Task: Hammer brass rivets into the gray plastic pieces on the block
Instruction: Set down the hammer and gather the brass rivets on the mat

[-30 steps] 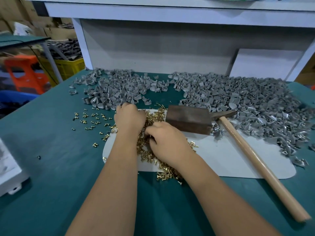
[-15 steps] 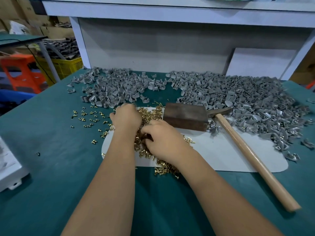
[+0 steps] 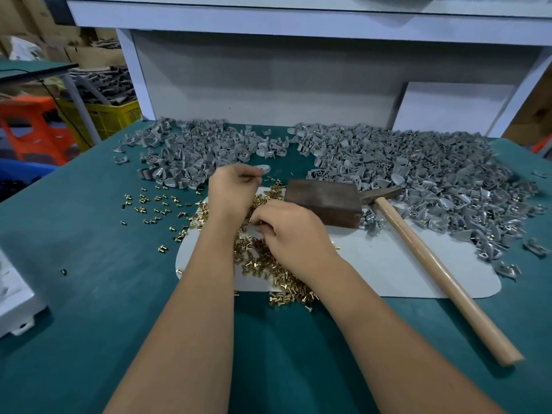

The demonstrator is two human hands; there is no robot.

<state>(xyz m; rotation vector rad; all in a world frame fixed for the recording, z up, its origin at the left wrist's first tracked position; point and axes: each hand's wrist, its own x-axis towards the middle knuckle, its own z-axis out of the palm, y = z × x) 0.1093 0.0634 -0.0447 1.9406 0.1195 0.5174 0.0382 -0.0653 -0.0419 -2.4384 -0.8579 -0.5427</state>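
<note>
My left hand (image 3: 231, 189) is at the far edge of the brass rivet pile (image 3: 257, 264), fingers curled, pinching a gray plastic piece (image 3: 264, 168) at its fingertips. My right hand (image 3: 289, 231) lies curled over the pile, and its fingertips pinch at rivets underneath; the pinch itself is hidden. The dark block (image 3: 322, 201) stands just right of both hands on the white mat (image 3: 388, 264), its top bare. The hammer (image 3: 433, 270) lies untouched on the mat, head against the block and wooden handle pointing toward me at the right.
Heaps of gray plastic pieces cover the back of the green table, at the left (image 3: 194, 150) and the right (image 3: 418, 168). Loose rivets (image 3: 149, 201) are scattered left of the mat. A white box (image 3: 15, 297) sits at the left edge.
My left hand has come up off the rivets and moved a little away from me with a gray piece at its fingertips. My right hand stays on the rivet pile.
</note>
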